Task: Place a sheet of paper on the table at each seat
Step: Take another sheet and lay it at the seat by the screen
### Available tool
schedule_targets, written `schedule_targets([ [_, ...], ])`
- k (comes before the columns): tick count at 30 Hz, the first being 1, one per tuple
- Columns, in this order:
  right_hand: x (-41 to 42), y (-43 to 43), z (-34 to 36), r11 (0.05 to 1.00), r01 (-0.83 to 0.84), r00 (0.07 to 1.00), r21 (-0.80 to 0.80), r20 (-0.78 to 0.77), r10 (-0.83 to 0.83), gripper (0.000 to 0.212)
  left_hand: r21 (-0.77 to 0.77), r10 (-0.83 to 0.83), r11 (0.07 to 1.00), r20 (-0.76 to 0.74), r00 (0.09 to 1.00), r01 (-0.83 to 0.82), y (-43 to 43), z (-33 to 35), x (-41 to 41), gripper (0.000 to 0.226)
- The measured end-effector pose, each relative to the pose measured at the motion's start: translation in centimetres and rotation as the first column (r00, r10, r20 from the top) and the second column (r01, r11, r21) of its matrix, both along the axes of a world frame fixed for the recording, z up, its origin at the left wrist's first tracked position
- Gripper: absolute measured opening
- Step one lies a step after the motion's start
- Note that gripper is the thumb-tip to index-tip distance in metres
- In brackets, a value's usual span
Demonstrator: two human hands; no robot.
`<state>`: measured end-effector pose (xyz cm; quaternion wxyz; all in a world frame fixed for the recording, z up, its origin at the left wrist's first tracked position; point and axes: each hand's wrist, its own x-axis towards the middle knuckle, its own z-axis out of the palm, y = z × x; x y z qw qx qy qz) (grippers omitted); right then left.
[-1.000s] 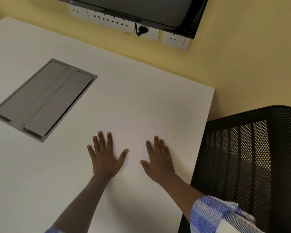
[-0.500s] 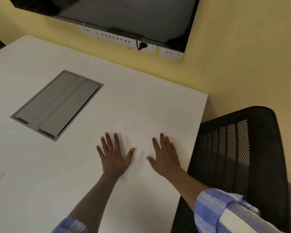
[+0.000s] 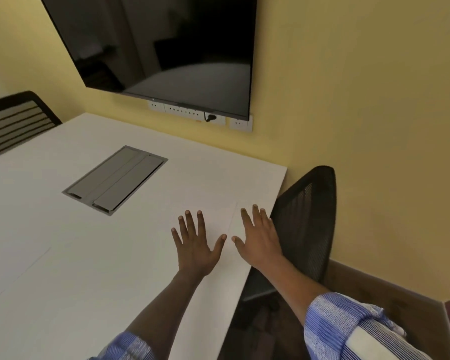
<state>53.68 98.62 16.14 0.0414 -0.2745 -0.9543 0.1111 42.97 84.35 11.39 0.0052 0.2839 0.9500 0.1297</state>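
Note:
A white sheet of paper (image 3: 218, 219) lies flat on the white table (image 3: 115, 281) near its right edge, hard to tell from the tabletop. Its right edge shows as a faint line by my right hand. My left hand (image 3: 195, 245) rests palm down on the sheet with fingers spread. My right hand (image 3: 260, 240) hovers or rests flat just right of that edge, fingers spread, holding nothing. Another sheet (image 3: 16, 266) lies at the table's left, showing only as faint edge lines.
A black mesh chair (image 3: 307, 224) stands tucked at the table's right edge. A grey cable hatch (image 3: 115, 180) is set into the tabletop. A dark wall screen (image 3: 166, 53) hangs above wall sockets (image 3: 192, 113). A second chair (image 3: 13, 123) stands at far left.
The view has tilted up and turned, showing more of the screen and the far chair. Both hands stay flat and spread; the right hand has shifted toward the table's right edge.

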Motion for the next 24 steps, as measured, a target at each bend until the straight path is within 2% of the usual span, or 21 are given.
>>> schedule_targets([
  [6, 10.6, -5.9, 2.8, 1.0, 0.001, 0.998, -0.001, -0.056, -0.001, 0.084, 0.033, -0.011, 0.999, -0.063, 0.998, 0.013, -5.7, 3.5, 10.4, 0.098],
  [12, 19.6, -12.4, 5.8, 1.0, 0.017, 0.995, -0.024, -0.1, -0.02, 0.084, -0.022, -0.043, 0.999, -0.088, 0.995, 0.041, -12.4, 7.2, 18.6, 0.099],
  [24, 25.6, -23.8, 9.4, 0.999, 0.047, 0.987, -0.015, -0.151, -0.049, 0.083, -0.01, -0.089, 0.996, -0.16, 0.983, 0.088, -24.4, 12.5, 23.6, 0.097],
])
